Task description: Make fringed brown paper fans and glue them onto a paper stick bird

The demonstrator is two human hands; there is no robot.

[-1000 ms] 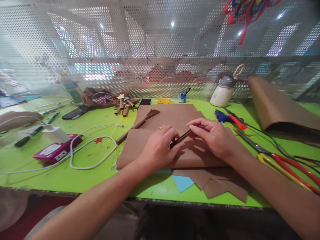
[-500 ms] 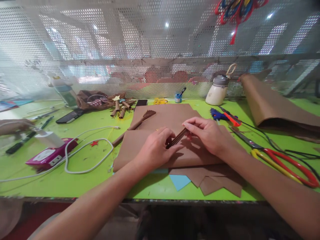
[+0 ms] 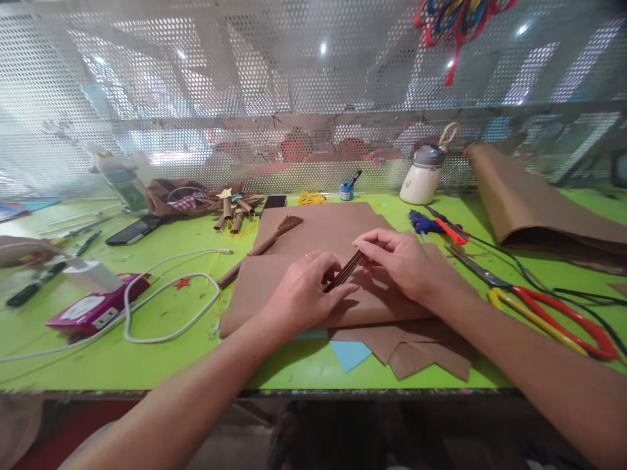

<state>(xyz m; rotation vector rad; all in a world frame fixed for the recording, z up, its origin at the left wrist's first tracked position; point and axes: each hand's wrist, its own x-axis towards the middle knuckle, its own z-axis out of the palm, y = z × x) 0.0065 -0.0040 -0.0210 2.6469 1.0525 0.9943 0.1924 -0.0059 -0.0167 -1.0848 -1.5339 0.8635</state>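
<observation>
Between my two hands is a small strip of brown paper (image 3: 345, 271) with several dark parallel lines along it; whether these are folds or cuts I cannot tell. My left hand (image 3: 308, 287) is closed on its lower left end, thumb stretched along the near side. The upper right end is pinched by my right hand (image 3: 392, 258), thumb against fingertips. Both hands are low over a folded sheet of brown paper (image 3: 264, 281). Behind my left hand lies a rolled brown paper stick with a fringed end (image 3: 277, 236), like a small broom.
To the right are large scissors (image 3: 553, 313), a blue glue gun (image 3: 426, 223) and folded brown paper (image 3: 529, 202). A white bottle (image 3: 421, 179) stands behind. On the left are a purple power strip (image 3: 98, 303), a white cable (image 3: 171, 339), a phone (image 3: 134, 230) and another person's hand (image 3: 24, 251).
The whole view has shifted slightly. My hands keep hold of the strip in nearly the same pose, and a little more of its lined face shows.
</observation>
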